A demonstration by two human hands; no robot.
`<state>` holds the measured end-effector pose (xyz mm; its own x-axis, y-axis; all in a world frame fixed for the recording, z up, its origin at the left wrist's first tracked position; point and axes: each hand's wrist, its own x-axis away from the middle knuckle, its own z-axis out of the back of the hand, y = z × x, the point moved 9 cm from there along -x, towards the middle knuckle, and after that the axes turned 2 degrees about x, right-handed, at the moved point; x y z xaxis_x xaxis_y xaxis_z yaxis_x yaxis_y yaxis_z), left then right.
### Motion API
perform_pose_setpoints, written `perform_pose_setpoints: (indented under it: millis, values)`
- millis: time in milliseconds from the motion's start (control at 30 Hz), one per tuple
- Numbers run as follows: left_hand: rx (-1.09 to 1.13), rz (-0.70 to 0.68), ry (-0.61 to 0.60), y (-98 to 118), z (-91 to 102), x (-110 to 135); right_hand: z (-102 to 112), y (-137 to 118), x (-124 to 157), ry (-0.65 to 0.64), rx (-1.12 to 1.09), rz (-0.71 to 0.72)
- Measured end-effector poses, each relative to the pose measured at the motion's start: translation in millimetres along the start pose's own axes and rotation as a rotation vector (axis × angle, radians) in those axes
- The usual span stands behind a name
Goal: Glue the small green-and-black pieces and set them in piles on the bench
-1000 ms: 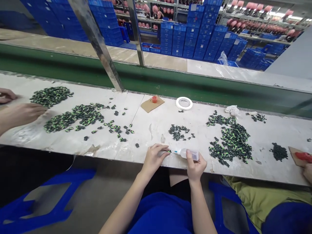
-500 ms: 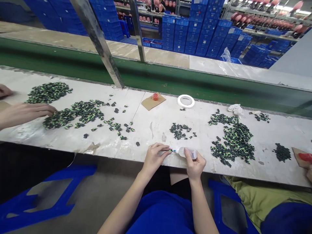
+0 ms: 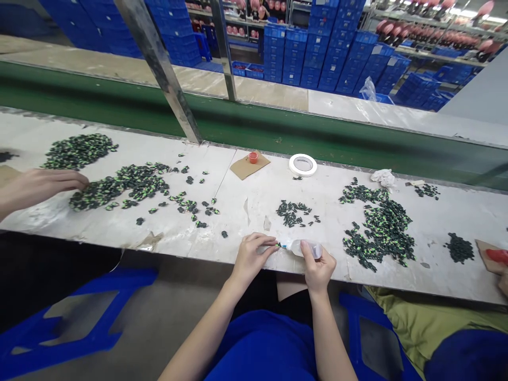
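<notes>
Near the front edge of the white table (image 3: 234,211), my left hand (image 3: 253,254) pinches a small black-and-green piece (image 3: 278,245) between thumb and fingertips. My right hand (image 3: 319,264) is closed around a clear squeeze bottle (image 3: 297,247), held on its side. The bottle's thin bluish nozzle points left, with its tip at or very close to the piece; whether they touch I cannot tell. Just beyond my hands lies a loose group of small dark pieces (image 3: 291,213). To the right spreads a larger heap of black-and-green pieces (image 3: 379,227).
Another person's hand (image 3: 59,182) rests at a black-and-green heap (image 3: 146,182) on the left. A red cap (image 3: 253,157) on cardboard (image 3: 242,168) and a white tape roll (image 3: 302,165) lie toward the back. A metal post (image 3: 162,74) rises beside the green conveyor belt (image 3: 257,124).
My hands hold nearly the same pose, the bottle shifting very slightly right. At the far left, another person's second hand has left the view.
</notes>
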<state>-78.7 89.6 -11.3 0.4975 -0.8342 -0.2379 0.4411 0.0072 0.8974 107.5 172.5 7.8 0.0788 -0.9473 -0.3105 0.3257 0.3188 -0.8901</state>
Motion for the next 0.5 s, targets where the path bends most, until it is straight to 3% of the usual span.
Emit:
perform_pose_setpoints:
  millis: [267, 500]
  values:
    - [0.029, 0.014, -0.026, -2.1, -1.7, -0.4, 17.0, 15.1, -3.0, 0.113, -0.208, -0.155]
    - [-0.018, -0.011, -0.033, 2.4, -0.5, -1.1, 39.7, 32.3, -40.0, 0.174, -0.283, -0.135]
